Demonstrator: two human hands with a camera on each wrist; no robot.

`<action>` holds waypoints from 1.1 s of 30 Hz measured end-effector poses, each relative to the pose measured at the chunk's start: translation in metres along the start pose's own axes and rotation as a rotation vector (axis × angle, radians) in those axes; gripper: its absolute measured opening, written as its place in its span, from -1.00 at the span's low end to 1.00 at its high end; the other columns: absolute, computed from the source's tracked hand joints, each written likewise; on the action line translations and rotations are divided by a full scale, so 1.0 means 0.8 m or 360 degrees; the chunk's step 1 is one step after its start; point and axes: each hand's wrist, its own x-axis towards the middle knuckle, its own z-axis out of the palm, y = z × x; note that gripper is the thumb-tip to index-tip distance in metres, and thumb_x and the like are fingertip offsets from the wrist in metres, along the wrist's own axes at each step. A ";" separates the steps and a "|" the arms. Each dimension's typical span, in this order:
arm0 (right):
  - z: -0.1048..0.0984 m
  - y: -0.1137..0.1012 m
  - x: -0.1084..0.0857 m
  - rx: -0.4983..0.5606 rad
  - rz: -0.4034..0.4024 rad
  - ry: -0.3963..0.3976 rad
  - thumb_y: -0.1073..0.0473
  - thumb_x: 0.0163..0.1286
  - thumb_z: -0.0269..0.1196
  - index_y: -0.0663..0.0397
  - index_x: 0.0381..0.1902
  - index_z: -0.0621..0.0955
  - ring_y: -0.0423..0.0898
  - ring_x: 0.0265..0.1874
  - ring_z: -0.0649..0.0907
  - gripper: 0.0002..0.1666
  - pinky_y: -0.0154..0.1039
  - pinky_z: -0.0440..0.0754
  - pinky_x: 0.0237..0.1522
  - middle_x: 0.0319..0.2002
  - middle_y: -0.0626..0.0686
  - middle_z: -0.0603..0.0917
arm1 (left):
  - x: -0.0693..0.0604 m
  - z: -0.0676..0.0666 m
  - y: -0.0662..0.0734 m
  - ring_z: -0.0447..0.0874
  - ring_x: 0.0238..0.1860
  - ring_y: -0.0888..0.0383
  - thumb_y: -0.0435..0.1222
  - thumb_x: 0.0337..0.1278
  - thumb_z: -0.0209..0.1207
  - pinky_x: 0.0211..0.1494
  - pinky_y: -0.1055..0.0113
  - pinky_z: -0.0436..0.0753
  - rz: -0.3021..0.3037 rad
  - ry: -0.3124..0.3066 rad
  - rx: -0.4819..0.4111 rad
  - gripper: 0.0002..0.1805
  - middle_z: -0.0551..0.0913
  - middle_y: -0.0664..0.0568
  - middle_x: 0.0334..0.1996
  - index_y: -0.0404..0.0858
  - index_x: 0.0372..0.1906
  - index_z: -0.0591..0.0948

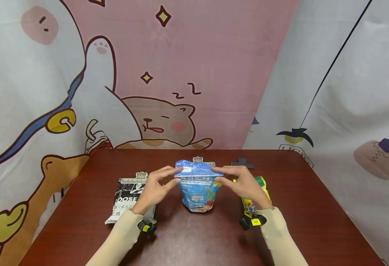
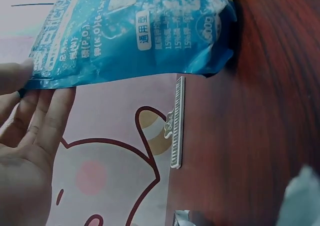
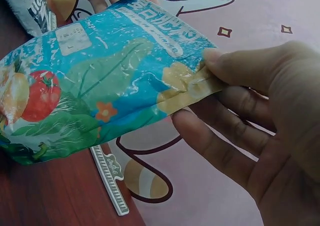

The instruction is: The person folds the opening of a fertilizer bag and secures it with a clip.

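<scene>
The fingers of the left hand [image 1: 157, 189] are clamped on the 9 o'clock end of the blue bag [image 1: 198, 195]'s top, thumb opposing; the fingers of the right hand [image 1: 244, 184] pinch the 3 o'clock end. The bag hangs or stands upright between the 2 hands, its top apparently folded over; base contact with the counter [image 1: 194, 242] cannot be confirmed. For a good fold, keep the 2 ends level, tension the crease evenly, and press from the middle outward; uneven pull could skew it. Relative to the bag, a clip [image 1: 198, 160] lies beyond at 12 o'clock, a dark piece [image 1: 242, 163] at 2, a yellow-green packet [image 1: 249, 206] at 3, and a black-and-white bag [image 1: 124, 201] at 9.
</scene>
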 end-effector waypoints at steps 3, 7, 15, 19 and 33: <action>0.002 0.001 0.000 -0.0025 0.0022 0.0006 0.07 0.39 0.40 -0.16 0.20 0.72 -0.20 -0.21 0.71 -0.57 -0.29 0.72 -0.22 0.00 -0.04 0.81 | -0.001 0.000 0.000 0.55 -0.33 0.21 -0.35 0.30 0.33 -0.40 0.44 0.49 -0.0047 -0.0009 0.0055 -0.65 0.71 -0.04 -0.19 -0.16 0.17 0.73; 0.003 0.002 0.000 -0.0050 0.0008 0.0003 0.04 0.42 0.38 -0.14 0.14 0.75 -0.14 -0.34 0.69 -0.64 -0.27 0.70 -0.32 -0.14 -0.12 0.81 | -0.001 0.000 0.001 0.54 -0.38 0.19 -0.40 0.29 0.32 -0.44 0.39 0.46 -0.0090 -0.0002 0.0128 -0.73 0.72 -0.05 -0.24 -0.22 0.06 0.77; 0.003 0.003 0.001 -0.0034 -0.0073 0.0011 0.09 0.48 0.31 -0.22 -0.05 0.80 -0.17 -0.39 0.67 -0.81 -0.28 0.65 -0.36 -0.22 -0.18 0.76 | 0.002 -0.001 0.000 0.68 -0.37 0.11 -0.37 0.28 0.34 -0.33 0.37 0.66 -0.0041 0.0019 0.0143 -0.87 0.73 -0.01 -0.28 -0.17 -0.13 0.82; 0.004 0.001 0.002 -0.0014 -0.0045 0.0032 0.07 0.46 0.33 -0.22 -0.13 0.81 -0.16 -0.34 0.69 -0.86 -0.27 0.66 -0.32 -0.17 -0.15 0.76 | 0.002 -0.004 -0.001 0.64 -0.40 0.21 -0.29 0.27 0.37 -0.31 0.38 0.62 0.0013 0.0029 0.0200 -0.91 0.67 0.08 -0.28 -0.07 -0.19 0.83; 0.010 -0.012 0.007 -0.0178 -0.0177 0.0095 0.13 0.42 0.37 -0.23 0.02 0.79 -0.31 -0.34 0.61 -0.75 -0.26 0.62 -0.28 -0.24 -0.26 0.76 | 0.006 0.007 0.013 0.72 -0.27 0.19 -0.26 0.38 0.28 -0.27 0.38 0.67 -0.0004 -0.0019 0.0174 -0.84 0.79 0.12 -0.18 0.01 -0.07 0.79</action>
